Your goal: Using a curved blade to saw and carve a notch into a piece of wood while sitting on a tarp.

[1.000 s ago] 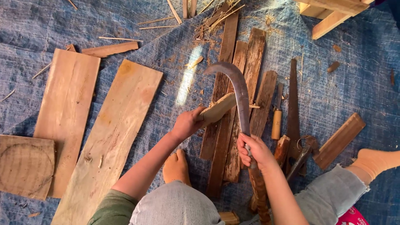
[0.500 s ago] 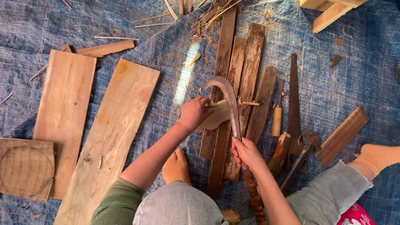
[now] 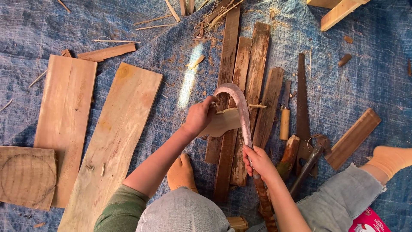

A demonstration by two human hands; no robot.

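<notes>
Gripping the sickle (image 3: 240, 112) by its handle, the right hand (image 3: 257, 162) sets the curved blade against a small wood piece (image 3: 223, 122) clamped in the left hand (image 3: 198, 116). Judged partly shaped; trimming remains. Beyond, planks (image 3: 246, 60) lie on a blue tarp (image 3: 365, 64).

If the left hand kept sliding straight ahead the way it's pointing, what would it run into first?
The left hand points up and to the right, gripping a small flat wood piece. Straight ahead, it would probably first meet the curved sickle blade, then the dark planks beneath. How high the blade sits is unclear.
</notes>
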